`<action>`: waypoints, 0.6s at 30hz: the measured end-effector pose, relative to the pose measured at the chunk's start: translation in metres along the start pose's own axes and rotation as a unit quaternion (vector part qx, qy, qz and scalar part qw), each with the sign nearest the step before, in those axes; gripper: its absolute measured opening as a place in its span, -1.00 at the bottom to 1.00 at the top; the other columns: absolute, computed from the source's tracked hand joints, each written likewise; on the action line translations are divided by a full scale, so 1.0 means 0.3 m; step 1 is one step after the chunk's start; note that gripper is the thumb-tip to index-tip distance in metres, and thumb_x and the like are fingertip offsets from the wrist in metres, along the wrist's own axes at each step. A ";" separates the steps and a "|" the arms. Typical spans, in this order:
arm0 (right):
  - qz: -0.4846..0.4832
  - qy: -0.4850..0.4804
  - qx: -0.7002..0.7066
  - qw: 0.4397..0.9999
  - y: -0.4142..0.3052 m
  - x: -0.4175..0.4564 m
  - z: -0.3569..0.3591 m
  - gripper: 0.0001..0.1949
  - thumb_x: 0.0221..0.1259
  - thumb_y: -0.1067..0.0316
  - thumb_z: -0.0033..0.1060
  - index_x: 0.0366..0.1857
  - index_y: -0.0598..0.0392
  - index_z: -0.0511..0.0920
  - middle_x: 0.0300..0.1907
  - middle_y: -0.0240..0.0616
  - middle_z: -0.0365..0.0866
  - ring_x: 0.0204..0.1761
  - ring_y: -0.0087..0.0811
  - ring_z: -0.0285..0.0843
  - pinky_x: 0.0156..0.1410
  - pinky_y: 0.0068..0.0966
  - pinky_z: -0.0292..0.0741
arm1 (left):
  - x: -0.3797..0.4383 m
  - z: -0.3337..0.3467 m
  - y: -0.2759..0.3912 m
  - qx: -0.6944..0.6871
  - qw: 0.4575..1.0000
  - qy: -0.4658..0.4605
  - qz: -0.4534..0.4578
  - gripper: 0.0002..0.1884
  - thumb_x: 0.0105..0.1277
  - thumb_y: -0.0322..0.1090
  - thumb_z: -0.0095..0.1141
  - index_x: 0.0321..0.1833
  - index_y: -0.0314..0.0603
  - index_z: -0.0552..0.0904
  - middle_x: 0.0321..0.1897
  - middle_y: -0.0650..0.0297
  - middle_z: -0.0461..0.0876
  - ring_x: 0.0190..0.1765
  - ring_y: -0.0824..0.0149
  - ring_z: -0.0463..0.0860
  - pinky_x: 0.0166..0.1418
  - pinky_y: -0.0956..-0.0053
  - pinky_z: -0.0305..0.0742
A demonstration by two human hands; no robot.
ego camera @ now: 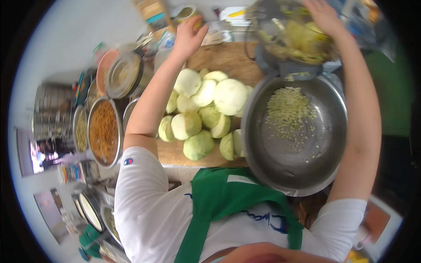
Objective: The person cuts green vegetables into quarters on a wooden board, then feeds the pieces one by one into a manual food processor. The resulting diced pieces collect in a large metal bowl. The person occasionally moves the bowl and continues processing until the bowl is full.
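My left hand (190,37) is raised past the far edge of a wooden board (227,60), fingers curled and thumb apart, in front of a jar (186,12); no held object shows. At the machine's upper right is my right hand (324,16), its fingertips cut off by the picture's top edge. The vegetable-cutting machine (301,70) has a clear, blurred top with pale green pieces inside. Below its outlet stands a large steel bowl (296,167) holding a small heap of finely chopped pale green vegetable (286,108). Cut cabbages (199,144) are piled on the board.
To the left stand a steel bowl of shredded orange food (104,131), a smaller bowl of pale shreds (80,128) and a lidded pan (123,74). Stacked steel steamers (52,111) are farther off. A person in green (89,238) appears at the lower left.
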State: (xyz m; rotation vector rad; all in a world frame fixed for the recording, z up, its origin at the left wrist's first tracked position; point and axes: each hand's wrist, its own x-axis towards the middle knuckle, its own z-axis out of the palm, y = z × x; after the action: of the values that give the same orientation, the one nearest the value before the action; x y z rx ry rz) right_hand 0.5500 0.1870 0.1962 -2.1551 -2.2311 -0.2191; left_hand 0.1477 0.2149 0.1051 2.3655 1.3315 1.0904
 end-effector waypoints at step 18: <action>-0.071 0.091 -0.065 0.991 0.047 0.074 0.118 -0.56 0.47 0.17 -0.34 0.33 0.04 0.31 0.40 -0.03 0.25 0.41 -0.07 0.22 0.47 -0.26 0.21 | -0.285 -0.008 -0.028 -0.309 0.942 0.022 -0.129 -0.30 0.11 -0.35 0.39 0.27 -0.17 0.26 -0.01 0.00 0.59 0.01 0.17 0.65 0.06 0.32 0.58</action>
State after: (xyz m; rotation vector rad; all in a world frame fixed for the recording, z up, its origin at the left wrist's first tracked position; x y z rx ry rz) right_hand 0.5658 0.2137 0.1650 -1.9430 -2.3229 -0.5586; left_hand 0.1135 0.1503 0.0598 1.6733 1.0634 1.2536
